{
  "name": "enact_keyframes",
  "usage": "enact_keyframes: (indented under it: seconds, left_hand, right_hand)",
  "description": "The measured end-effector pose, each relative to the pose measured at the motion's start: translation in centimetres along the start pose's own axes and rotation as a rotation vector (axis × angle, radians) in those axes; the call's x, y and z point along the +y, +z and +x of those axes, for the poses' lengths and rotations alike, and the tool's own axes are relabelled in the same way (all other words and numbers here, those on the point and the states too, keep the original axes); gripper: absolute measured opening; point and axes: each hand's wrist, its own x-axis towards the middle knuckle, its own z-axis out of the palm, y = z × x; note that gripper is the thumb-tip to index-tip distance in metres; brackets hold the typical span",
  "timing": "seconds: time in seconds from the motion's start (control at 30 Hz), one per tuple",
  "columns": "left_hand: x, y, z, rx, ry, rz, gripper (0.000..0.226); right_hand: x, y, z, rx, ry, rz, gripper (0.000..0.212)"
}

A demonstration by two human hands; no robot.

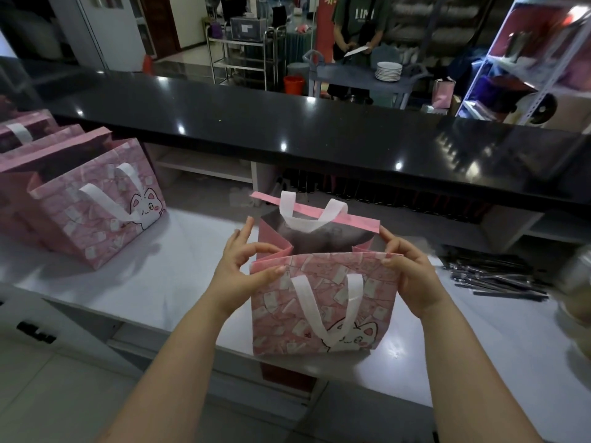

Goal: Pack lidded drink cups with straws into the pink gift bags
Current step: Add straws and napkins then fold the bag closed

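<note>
On the pale grey worktop (179, 276), just in front of the person, stands a pink cat-print gift bag (319, 302) of soft fabric with white strap handles, upright, its mouth spread. The left hand (243, 266) pinches the top edge of the near panel at its left corner between thumb and forefinger, the other fingers fanned out. The right hand (412, 276) pinches the same edge at the right corner. The hands are well apart, drawing the opening wide.

The inside looks dark and no cup shows in it, so the step in hand appears to be opening the bag for filling. A bundle of dark wrapped straws (492, 276) lies on the worktop to the right, near the bag. A blurred pale shape (575, 282) at the right edge may be cups; I cannot tell. More pink gift bags (96, 206) stand in a row to the left, well apart. Next, one hand would likely need to let go and fetch a lidded cup while the other holds the mouth open.
</note>
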Motion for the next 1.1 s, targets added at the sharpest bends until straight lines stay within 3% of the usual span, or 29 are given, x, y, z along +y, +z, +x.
enact_keyframes:
  seconds: [0.13,0.33,0.47,0.57,0.73,0.8,0.93,1.1]
  left_hand:
    - [0.1,-0.3,1.3,-0.018,-0.05,-0.047,0.039]
    - [-0.1,0.4,2.7,0.151,-0.023,-0.183,0.033]
    - [-0.3,0.7,3.2,0.186,-0.03,-0.227,0.032]
    - [-0.3,0.8,3.5,0.19,0.004,-0.228,0.023]
    - [-0.7,0.9,4.0,0.369,0.027,-0.243,0.035]
    - [-1.0,0.7,4.1,0.403,0.005,-0.267,0.031]
    - [-1.3,-0.4,4.3,0.379,-0.009,-0.308,0.044]
    - [-1.1,-1.9,4.1,0.279,0.071,-0.15,0.052]
  right_hand:
    - [0.4,0.0,0.9,-0.01,-0.002,-0.03,0.034]
    - [1.3,0.6,1.8,0.12,-0.067,-0.072,0.028]
    - [1.8,0.6,2.0,0.182,-0.113,-0.121,0.036]
    - [2.0,0.8,2.3,0.245,-0.149,-0.139,0.026]
    - [2.8,1.7,2.7,0.369,-0.207,-0.16,0.017]
    - [3.0,2.0,2.9,0.388,-0.223,-0.164,0.023]
    - [3.2,2.1,3.2,0.37,-0.254,-0.157,0.045]
    - [2.2,1.8,3.3,0.24,-0.325,-0.411,0.049]
